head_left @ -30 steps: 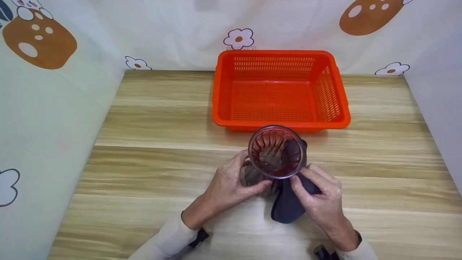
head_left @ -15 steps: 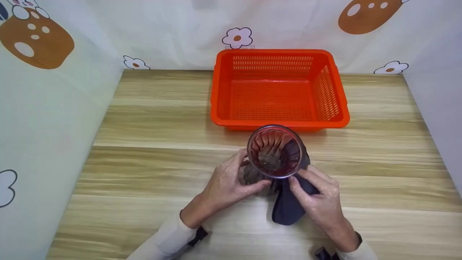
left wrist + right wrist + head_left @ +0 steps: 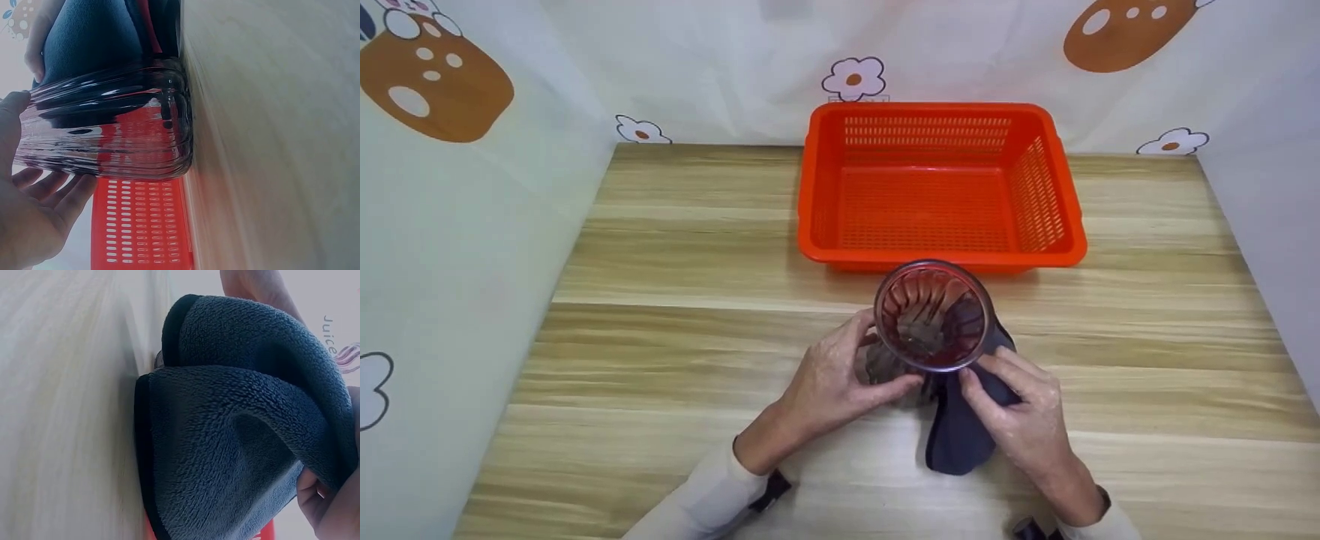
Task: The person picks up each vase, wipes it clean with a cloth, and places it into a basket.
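Note:
A clear ribbed glass (image 3: 934, 315) stands upright on the wooden table (image 3: 675, 360), just in front of the orange basket. My left hand (image 3: 840, 375) grips its left side with curled fingers; in the left wrist view the same glass (image 3: 107, 129) lies against my palm (image 3: 28, 225). My right hand (image 3: 1020, 412) pinches a dark blue-grey cloth (image 3: 960, 427) and presses it against the glass's right side. The right wrist view is filled by the fleecy cloth (image 3: 236, 439), with my fingers (image 3: 320, 500) at its lower edge.
An orange perforated plastic basket (image 3: 825, 195) sits at the back centre of the table, holding nothing. Patterned sheets wall the table on the left, back and right (image 3: 472, 187).
The cloth's lower fold has slid slightly down toward me as my right hand shifted along the glass. The glass and left hand have stayed in place.

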`<state>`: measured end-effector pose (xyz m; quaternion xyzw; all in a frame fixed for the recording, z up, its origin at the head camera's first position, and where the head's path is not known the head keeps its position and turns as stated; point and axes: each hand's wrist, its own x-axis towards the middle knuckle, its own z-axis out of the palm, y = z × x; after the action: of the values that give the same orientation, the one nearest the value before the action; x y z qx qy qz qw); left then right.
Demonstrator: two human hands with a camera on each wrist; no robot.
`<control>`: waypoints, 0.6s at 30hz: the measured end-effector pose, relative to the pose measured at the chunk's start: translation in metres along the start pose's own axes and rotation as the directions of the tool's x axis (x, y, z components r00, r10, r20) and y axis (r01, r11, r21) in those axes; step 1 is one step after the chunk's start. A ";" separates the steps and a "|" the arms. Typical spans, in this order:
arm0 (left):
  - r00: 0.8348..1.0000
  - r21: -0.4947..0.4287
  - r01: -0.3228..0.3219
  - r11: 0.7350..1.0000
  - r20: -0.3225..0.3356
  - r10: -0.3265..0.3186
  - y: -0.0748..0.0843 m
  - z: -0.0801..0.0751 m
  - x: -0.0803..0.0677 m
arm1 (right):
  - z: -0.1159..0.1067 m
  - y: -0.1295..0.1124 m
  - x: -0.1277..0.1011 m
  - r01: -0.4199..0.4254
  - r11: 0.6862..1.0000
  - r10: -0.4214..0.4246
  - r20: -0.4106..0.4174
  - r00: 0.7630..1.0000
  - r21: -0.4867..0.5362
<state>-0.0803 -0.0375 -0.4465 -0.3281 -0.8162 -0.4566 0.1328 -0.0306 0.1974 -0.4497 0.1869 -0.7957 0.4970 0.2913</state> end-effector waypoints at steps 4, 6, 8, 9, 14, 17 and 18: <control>1.000 0.010 0.006 1.000 -0.005 -0.006 0.000 0.000 -0.001 | -0.001 -0.003 0.002 -0.062 0.998 0.062 0.038 0.997 0.014; 1.000 0.013 0.014 1.000 -0.005 -0.014 0.000 0.000 -0.001 | -0.002 -0.003 0.002 -0.084 0.996 0.083 0.054 0.995 0.005; 1.000 0.012 0.020 1.000 -0.003 -0.020 0.000 0.001 -0.001 | -0.002 -0.003 0.001 -0.097 0.995 0.097 0.062 0.993 -0.007; 1.000 0.010 0.024 1.000 -0.002 -0.024 0.000 0.001 -0.001 | -0.002 -0.003 0.001 -0.102 0.995 0.103 0.066 0.993 -0.012; 1.000 0.013 0.023 1.000 -0.003 -0.023 0.000 0.002 -0.002 | -0.002 0.001 -0.002 -0.100 0.995 0.102 0.073 0.992 -0.030; 1.000 0.022 0.023 0.999 0.000 -0.023 -0.001 0.002 -0.002 | -0.002 0.005 -0.004 -0.081 0.995 0.085 0.077 0.993 -0.052; 1.000 0.025 0.025 0.999 0.001 -0.025 0.000 0.002 -0.001 | -0.001 0.006 -0.004 -0.077 0.995 0.082 0.079 0.994 -0.059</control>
<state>-0.0794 -0.0369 -0.4485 -0.3163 -0.8260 -0.4479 0.1305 -0.0306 0.2013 -0.4563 0.1670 -0.8274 0.4776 0.2438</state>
